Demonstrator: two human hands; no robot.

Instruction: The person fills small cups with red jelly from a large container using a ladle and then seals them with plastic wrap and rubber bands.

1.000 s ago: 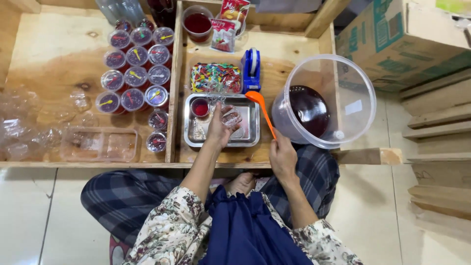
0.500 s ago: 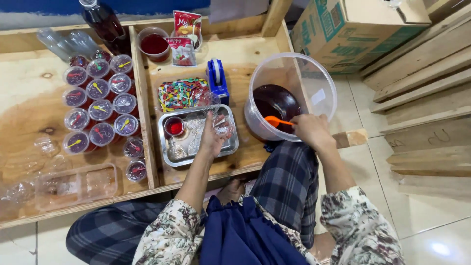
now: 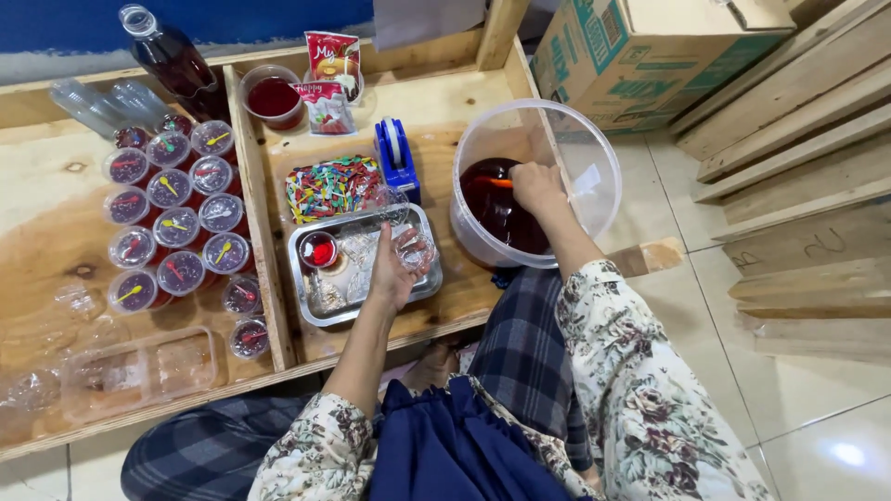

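A small clear plastic cup [image 3: 409, 247], empty as far as can be seen, is gripped in the left hand [image 3: 390, 271], fingers curled around its side, and held just above the shallow rectangular steel tray [image 3: 316, 301] that sits on the pale plywood work surface [image 3: 445, 148]. In the tray's far left corner stands one small cup filled with dark red liquid [image 3: 318, 250]. To the right, the right hand [image 3: 536, 186] reaches down inside the large clear plastic bucket [image 3: 594, 158], which is tilted toward the person and holds a pool of dark red liquid [image 3: 497, 206]; the fingers are closed around the orange handle of a ladle [image 3: 497, 182], whose bowl is hidden in the liquid. Just beyond the tray lie a flat pack of small multicoloured plastic spoons [image 3: 331, 186] and a blue tape dispenser [image 3: 396, 156]. Farther back are a clear tub of red liquid [image 3: 271, 96] and two red-and-white sachets [image 3: 331, 74]. Left of a wooden divider [image 3: 252, 186], rows of lidded cups of dark drink, each with a small coloured spoon on top [image 3: 170, 223], stand close together, with a dark bottle [image 3: 172, 60] behind them and an empty clear rectangular container [image 3: 139, 366] nearer the person. A cardboard box [image 3: 650, 51] and stacked wooden planks [image 3: 807, 167] lie to the right on the tiled floor [image 3: 817, 408].
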